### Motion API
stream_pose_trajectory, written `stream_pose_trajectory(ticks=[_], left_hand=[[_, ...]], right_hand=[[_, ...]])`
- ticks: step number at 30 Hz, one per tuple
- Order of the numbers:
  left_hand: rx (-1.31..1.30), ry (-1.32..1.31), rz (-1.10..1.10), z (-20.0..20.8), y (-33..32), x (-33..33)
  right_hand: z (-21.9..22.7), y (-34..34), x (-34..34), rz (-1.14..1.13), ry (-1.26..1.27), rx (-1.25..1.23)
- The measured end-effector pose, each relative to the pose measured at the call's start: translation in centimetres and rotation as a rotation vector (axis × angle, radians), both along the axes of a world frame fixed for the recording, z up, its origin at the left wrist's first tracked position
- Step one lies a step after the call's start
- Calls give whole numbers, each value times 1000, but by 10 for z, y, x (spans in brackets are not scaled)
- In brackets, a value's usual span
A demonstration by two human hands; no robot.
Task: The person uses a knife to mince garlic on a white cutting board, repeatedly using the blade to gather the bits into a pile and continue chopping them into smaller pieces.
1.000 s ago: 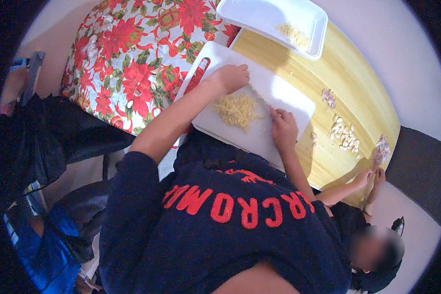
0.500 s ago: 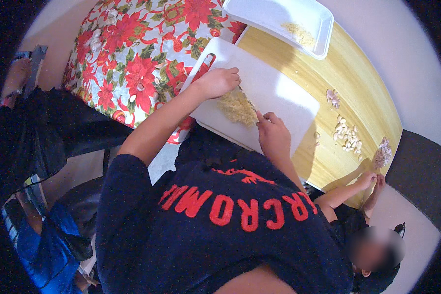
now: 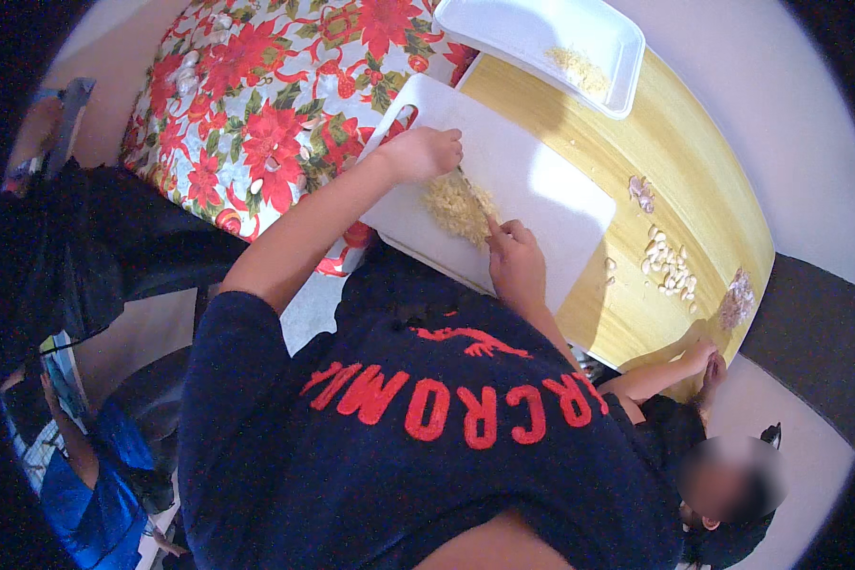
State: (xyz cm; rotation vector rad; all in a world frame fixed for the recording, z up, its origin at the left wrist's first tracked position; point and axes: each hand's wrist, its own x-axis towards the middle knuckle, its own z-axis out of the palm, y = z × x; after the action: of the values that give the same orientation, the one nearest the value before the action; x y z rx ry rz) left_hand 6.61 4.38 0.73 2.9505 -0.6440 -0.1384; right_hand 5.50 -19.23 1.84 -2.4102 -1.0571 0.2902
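Seen from above, the left hand is clenched around a knife whose blade is barely visible, over a pile of chopped garlic on a white cutting board. The right hand, fingers curled, steadies the pile with its fingertips. Beyond it, a white tray holds more mince; peeled cloves lie on the yellow table, beside a red floral cloth

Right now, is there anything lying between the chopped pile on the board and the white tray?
Nothing visible blocks that path. Between the chopped pile and the white tray there is only bare cutting board and a strip of yellow table. The left hand sits at the pile's left, the right hand below it.
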Motion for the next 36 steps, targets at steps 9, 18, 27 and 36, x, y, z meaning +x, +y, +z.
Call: stream_pose_trajectory(ticks=[9, 18, 27, 36], left_hand=[[17, -36, -84, 0, 3, -7], [58, 102, 70, 9, 1, -12], [-308, -316, 339, 22, -62, -73], [-215, -201, 426, -13, -101, -93]], right_hand=[[10, 10, -12, -42, -2, -126], [-6, 6, -10, -10, -6, -10], [15, -14, 19, -376, 905, 227], [28, -20, 11, -424, 1029, 310]])
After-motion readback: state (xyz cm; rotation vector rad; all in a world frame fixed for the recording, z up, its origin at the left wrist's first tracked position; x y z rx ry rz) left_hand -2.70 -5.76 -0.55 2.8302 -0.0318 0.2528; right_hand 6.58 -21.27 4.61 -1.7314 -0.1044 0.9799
